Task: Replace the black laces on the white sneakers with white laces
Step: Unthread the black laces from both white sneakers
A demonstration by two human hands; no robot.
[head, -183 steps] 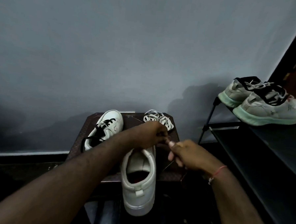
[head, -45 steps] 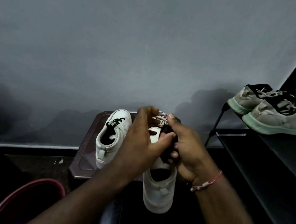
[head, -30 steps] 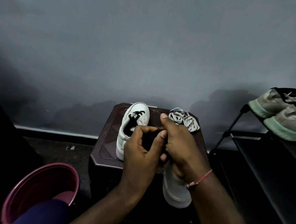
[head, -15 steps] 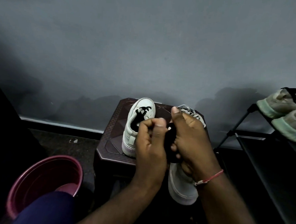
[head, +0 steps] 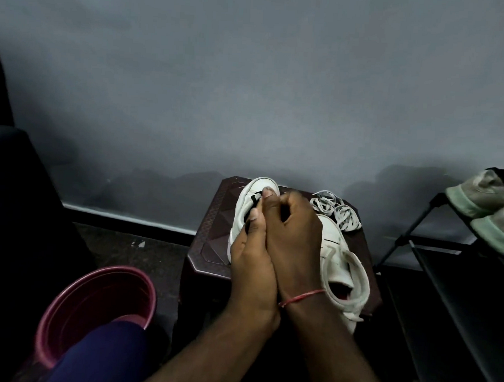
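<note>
Curling inward, the fingers of the left hand (head: pixel 251 266) and right hand (head: pixel 296 242) are pressed together side by side; whether anything is gripped between them cannot be told. Just behind the fingertips, a laced sneaker (head: pixel 244 206) with black laces (head: pixel 255 197) is seen on the brown stool (head: pixel 213 241). Right of them an unlaced sneaker (head: pixel 341 254) is laid, with white laces (head: pixel 343 214) coiled beyond it.

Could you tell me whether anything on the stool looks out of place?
The laceless sneaker lies tilted, and its heel seems to hang over the front edge of the stool, so it could slip off. Nothing else stands out.
</note>
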